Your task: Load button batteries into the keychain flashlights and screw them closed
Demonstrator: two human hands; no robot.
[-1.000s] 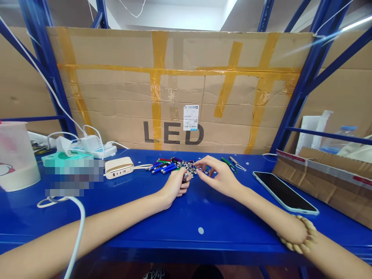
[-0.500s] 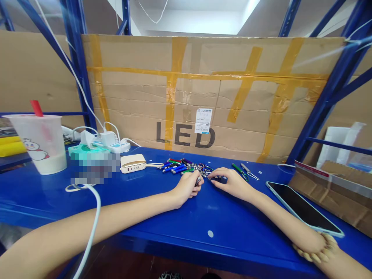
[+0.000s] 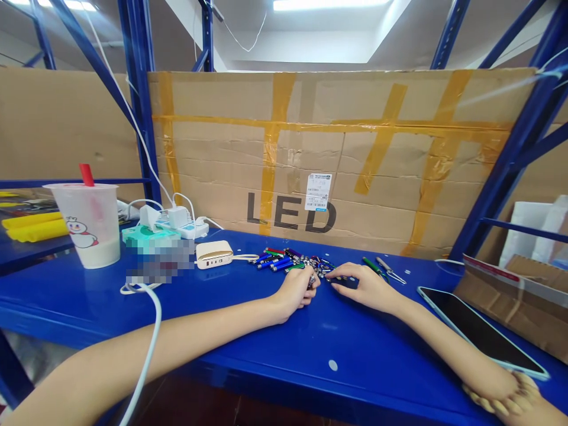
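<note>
**Inspector:** Where do the items lie?

**Assistant:** A heap of pen-shaped keychain lights (image 3: 277,261) sits on the blue steel shelf (image 3: 248,349), just far of the hands. The barrels are blue, purple, red and green, and point left, with tangled key rings (image 3: 322,266) at their right end.

**Inspector:** State of the hands?

**Assistant:** The left hand (image 3: 295,294) is curled closed, its fingertips pinching a small metal-ringed piece (image 3: 312,280) at the heap's near edge, apparently holding it apart from the tangle. The right hand (image 3: 361,289) lies low and open, fingers extended toward the rings. No held item can be made out.

**Inspector:** Nearby?

**Assistant:** A small green item (image 3: 375,267) lies right of the heap, with a phone (image 3: 481,328) further right. A gold power bank (image 3: 213,254) lies well left.
</note>
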